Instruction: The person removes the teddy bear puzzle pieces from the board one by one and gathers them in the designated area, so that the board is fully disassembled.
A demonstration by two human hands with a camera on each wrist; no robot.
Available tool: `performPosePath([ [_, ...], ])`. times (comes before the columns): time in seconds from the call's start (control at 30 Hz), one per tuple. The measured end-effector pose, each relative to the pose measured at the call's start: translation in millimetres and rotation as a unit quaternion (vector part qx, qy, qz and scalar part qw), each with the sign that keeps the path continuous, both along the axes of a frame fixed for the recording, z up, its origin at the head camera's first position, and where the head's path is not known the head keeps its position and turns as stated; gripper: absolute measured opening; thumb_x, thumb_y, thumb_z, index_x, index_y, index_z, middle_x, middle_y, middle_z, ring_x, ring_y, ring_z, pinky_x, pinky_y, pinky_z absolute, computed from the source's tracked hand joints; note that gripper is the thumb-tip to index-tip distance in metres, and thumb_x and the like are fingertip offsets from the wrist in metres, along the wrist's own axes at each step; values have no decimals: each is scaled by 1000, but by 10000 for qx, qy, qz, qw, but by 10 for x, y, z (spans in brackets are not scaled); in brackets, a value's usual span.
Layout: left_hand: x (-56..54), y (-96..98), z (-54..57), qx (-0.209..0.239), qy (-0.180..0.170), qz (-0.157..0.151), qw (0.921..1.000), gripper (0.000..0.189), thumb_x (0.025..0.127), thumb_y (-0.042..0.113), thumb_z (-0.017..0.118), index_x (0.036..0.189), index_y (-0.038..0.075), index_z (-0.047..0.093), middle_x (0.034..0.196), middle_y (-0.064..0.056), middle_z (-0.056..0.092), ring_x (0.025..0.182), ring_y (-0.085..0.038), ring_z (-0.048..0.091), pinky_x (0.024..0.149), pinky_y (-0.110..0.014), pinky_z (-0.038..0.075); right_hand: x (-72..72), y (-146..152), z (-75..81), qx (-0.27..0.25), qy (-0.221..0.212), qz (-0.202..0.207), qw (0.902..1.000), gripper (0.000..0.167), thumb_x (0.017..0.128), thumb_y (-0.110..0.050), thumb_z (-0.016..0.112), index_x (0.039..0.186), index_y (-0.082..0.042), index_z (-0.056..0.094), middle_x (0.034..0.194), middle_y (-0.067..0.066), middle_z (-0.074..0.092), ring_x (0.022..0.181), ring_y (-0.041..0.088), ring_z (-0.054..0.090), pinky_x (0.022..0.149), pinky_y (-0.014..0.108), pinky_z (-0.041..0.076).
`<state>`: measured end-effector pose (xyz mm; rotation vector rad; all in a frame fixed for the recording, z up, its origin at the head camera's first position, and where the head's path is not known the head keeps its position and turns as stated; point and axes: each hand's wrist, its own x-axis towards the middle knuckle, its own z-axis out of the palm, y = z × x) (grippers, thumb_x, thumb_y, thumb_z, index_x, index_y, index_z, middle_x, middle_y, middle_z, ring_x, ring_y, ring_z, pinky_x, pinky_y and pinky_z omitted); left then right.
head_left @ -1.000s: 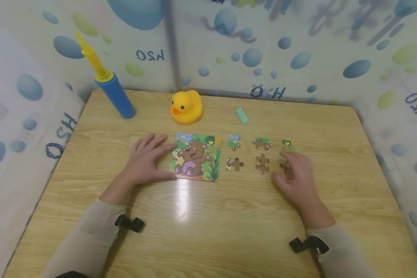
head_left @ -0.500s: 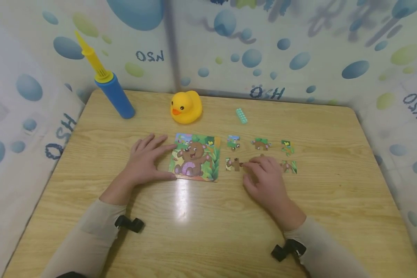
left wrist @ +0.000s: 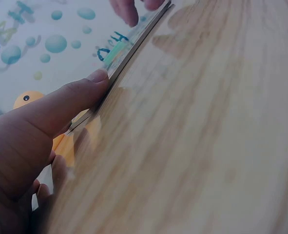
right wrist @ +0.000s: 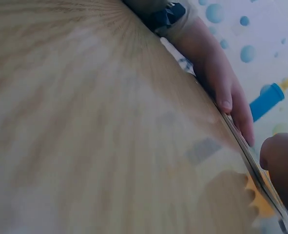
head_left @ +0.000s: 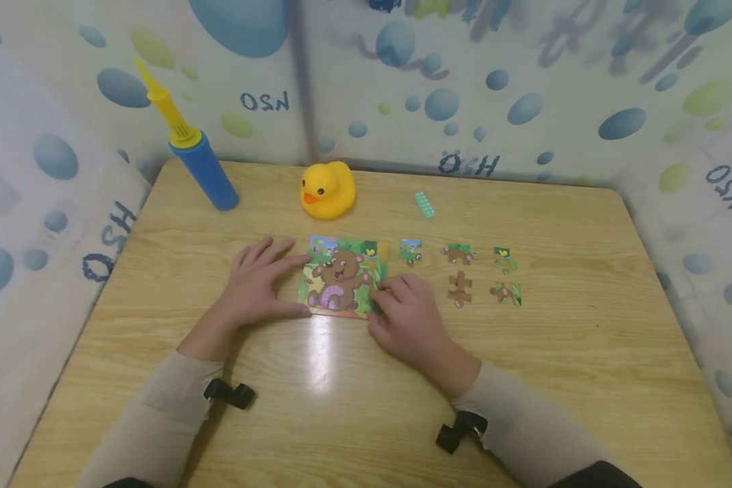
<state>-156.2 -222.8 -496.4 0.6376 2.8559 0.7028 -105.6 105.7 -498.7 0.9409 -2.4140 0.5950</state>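
In the head view a bear picture board (head_left: 341,264) lies flat on the table, slightly left of the middle. My left hand (head_left: 253,285) spans its left side, index finger at the upper edge and thumb at the lower left corner. The left wrist view shows that thumb (left wrist: 85,95) touching the board's edge. My right hand (head_left: 411,322) is at the board's right edge, with a finger and thumb spaced apart. To the right lie jigsaw pieces with bear parts, among them a top left piece (head_left: 411,251), a brown middle piece (head_left: 460,289) and a lower right piece (head_left: 506,293).
Behind the board sits a yellow rubber duck (head_left: 328,190). A small turquoise studded block (head_left: 423,204) lies to its right. At the back left stands a blue and yellow hand pump (head_left: 204,169). Patterned sheeting (head_left: 366,81) borders the wooden table (head_left: 354,420) at the back and sides.
My right hand has moved left from the rightmost pieces, over the middle ones, to the board's right edge. It now covers the lower left piece's spot. My left hand stays put.
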Motion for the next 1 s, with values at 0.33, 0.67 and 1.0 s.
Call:
performPosePath([
  [0.33,-1,5,7,68,26,22,10000,101,71,77,86,156,31,57,175,-7,28,162,-42,8,123,-69,1,-102,-434,23,132,-141,171,9997,24,91,-27,75,110,-13,83,114,1,74,103,24,60,83,41,46],
  [0.67,21,14,17,103,-20,29,9999,101,71,76,86,156,31,57,175,-7,28,162,-42,7,123,-69,1,-280,-720,14,201,-200,304,9991,43,91,-29,75,127,-6,77,117,9,73,120,33,65,103,46,51],
  [1.0,24,5,42,45,51,-44,10000,100,73,76,85,156,28,57,174,-10,30,161,-45,9,123,-71,2,-332,-791,13,268,-1872,99,9819,50,96,-47,69,136,-17,72,130,1,70,131,23,57,117,51,38],
])
